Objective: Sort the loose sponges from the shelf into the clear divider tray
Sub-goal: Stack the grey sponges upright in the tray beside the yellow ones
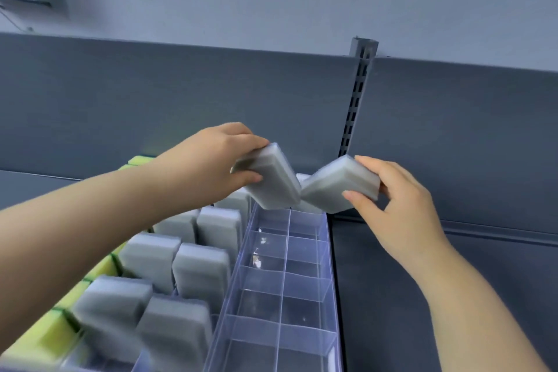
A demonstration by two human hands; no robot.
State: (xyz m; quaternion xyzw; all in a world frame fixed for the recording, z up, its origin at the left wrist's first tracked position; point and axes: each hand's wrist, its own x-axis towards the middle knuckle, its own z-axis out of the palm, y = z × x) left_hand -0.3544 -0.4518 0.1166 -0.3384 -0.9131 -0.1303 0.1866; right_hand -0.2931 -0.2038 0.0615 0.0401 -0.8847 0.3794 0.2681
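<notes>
Rows of grey sponges (199,266) are stood on edge along the left wall of the clear divider tray (239,266). Above its far end, a tilted left sponge (271,184) is gripped by the left hand (217,160), fingers curled over it. A right sponge (338,187) is pinched between thumb and fingers of the right hand (401,208).

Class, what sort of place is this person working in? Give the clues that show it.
Probably a shop or stockroom shelf: a slotted upright between grey back panels, rows of identical grey sponges standing side by side, and a clear divider tray.
</notes>
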